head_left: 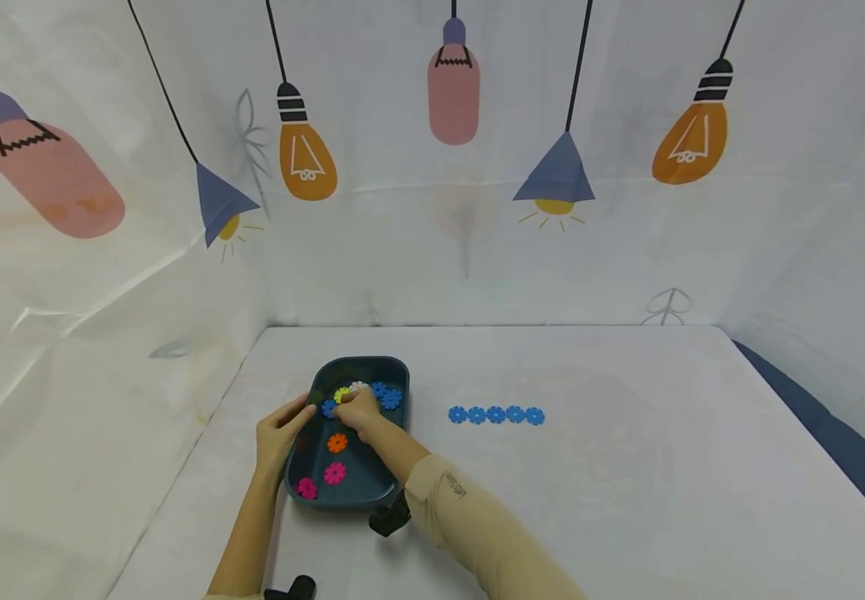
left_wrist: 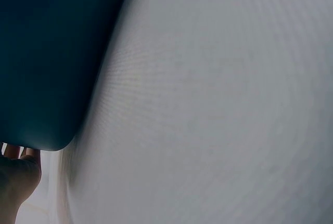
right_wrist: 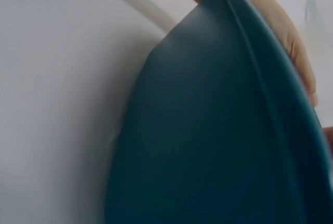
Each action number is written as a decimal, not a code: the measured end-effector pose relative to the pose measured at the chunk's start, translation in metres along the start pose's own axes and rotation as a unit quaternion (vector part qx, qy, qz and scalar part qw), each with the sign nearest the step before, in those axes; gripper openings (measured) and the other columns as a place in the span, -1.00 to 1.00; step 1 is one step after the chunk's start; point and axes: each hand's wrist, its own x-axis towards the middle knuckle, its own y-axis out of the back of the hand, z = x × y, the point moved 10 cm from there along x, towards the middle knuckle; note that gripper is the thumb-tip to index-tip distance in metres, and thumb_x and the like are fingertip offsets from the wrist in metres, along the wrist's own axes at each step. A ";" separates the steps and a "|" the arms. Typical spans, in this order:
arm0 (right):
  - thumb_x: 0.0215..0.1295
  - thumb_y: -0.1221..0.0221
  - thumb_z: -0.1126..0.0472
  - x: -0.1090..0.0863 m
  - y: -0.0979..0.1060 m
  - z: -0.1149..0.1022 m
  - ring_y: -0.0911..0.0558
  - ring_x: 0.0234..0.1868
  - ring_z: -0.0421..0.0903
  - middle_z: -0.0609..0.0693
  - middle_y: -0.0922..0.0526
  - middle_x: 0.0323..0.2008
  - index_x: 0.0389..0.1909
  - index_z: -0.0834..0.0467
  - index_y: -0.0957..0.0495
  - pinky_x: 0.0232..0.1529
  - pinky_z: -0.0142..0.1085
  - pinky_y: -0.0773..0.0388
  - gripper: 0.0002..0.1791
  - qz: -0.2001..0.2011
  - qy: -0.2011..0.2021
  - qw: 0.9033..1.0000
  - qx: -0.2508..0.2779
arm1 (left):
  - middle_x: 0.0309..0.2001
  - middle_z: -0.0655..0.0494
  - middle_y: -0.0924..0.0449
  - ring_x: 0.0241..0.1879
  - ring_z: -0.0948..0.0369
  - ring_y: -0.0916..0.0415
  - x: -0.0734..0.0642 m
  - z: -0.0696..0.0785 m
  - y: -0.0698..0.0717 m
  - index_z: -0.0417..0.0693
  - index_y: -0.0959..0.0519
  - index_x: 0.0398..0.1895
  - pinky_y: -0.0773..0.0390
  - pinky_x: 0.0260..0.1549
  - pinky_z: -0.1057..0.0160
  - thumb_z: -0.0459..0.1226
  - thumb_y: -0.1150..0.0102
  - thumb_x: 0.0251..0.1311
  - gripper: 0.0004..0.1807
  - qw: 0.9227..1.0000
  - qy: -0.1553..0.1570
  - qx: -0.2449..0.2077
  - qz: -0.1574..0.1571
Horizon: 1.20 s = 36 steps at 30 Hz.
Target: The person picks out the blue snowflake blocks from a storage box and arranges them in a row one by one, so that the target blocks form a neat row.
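My left hand (head_left: 282, 423) grips the left rim of a dark teal tray (head_left: 353, 502), its thumb over the edge; the left wrist view shows its fingers (left_wrist: 32, 154) at the tray's outer wall. Inside the tray, my right hand (head_left: 360, 412) pinches a blue flower-shaped plastic disc (head_left: 328, 409) near the left rim. Just beyond the fingertips lie a yellow disc (head_left: 342, 395), a white disc (head_left: 358, 386) and more blue discs (head_left: 391, 399). Nearer me in the tray are an orange disc (head_left: 337, 442) and pink discs (head_left: 335, 473). The tray's wall fills much of both wrist views.
Right of the tray, several blue discs form a straight row (head_left: 496, 415) on the white table (head_left: 627, 492). A white sheet printed with lamps (head_left: 402, 250) stands behind and at the sides. Black wrist-camera parts (head_left: 390, 517) sit close to the tray's near edge.
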 end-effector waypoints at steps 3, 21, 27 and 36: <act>0.06 -0.27 0.40 -0.001 -0.013 0.001 -0.58 -0.34 -0.11 0.09 -0.60 -0.23 0.01 0.38 -0.53 -0.20 -0.28 -0.60 -0.57 -0.037 -0.008 0.999 0.024 | -0.27 0.48 -0.63 -0.22 0.49 -0.53 0.000 0.000 0.001 -0.27 -0.54 0.10 -0.53 -0.26 0.50 -0.20 -0.31 0.12 -0.51 1.000 -0.005 -0.012 0.003; 0.19 -0.17 0.47 -0.005 -0.022 -0.001 -0.71 -0.39 -0.03 0.14 -0.68 -0.42 -0.24 0.41 -0.63 -0.35 -0.33 -0.64 -0.85 -0.044 0.005 0.996 0.084 | 0.03 -0.09 -0.56 -0.21 0.52 -0.52 0.001 0.002 0.001 -0.30 -0.53 0.09 -0.49 -0.21 0.55 -0.26 -0.29 0.14 -0.54 1.000 -0.016 -0.012 0.008; 0.13 -0.21 0.44 -0.006 -0.015 -0.006 -0.68 -0.38 -0.08 0.10 -0.65 -0.36 -0.21 0.36 -0.65 -0.37 -0.34 -0.63 -0.81 -0.033 0.042 0.999 -0.001 | -0.01 0.02 -0.59 -0.22 0.53 -0.52 0.002 0.002 0.001 -0.27 -0.54 0.09 -0.48 -0.22 0.57 -0.27 -0.29 0.14 -0.55 1.000 -0.015 -0.017 0.011; 0.04 -0.29 0.42 -0.010 -0.025 -0.007 -0.67 -0.41 -0.09 0.13 -0.64 -0.26 -0.12 0.36 -0.61 -0.40 -0.32 -0.63 -0.68 -0.038 0.046 0.998 -0.031 | 0.09 -0.15 -0.52 -0.21 0.54 -0.51 0.001 0.000 -0.001 -0.27 -0.51 0.12 -0.51 -0.23 0.55 -0.21 -0.27 0.16 -0.52 1.000 -0.002 -0.005 0.002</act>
